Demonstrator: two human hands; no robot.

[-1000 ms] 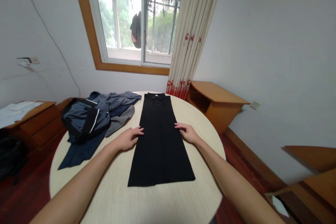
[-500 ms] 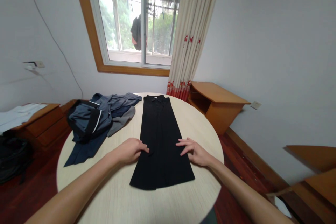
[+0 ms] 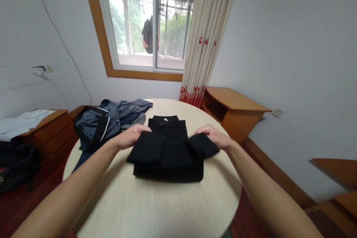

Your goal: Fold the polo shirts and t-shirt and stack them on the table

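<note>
Black shirt point(image 3: 173, 150), flat before, now doubles over.

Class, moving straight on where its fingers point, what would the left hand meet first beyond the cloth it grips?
Likely the upper part of the black shirt, near its collar; the left hand may pass above it, as its height is unclear.

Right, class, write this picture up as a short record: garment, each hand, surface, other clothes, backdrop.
Garment: black collared shirt, collar end farthest from the person, lower part folded up
Left hand: holding the folded part's left side
Right hand: holding its right side
Surface: pale round table
Other clothes: grey and navy pile, table's left side
Backdrop: window, patterned curtain
</note>
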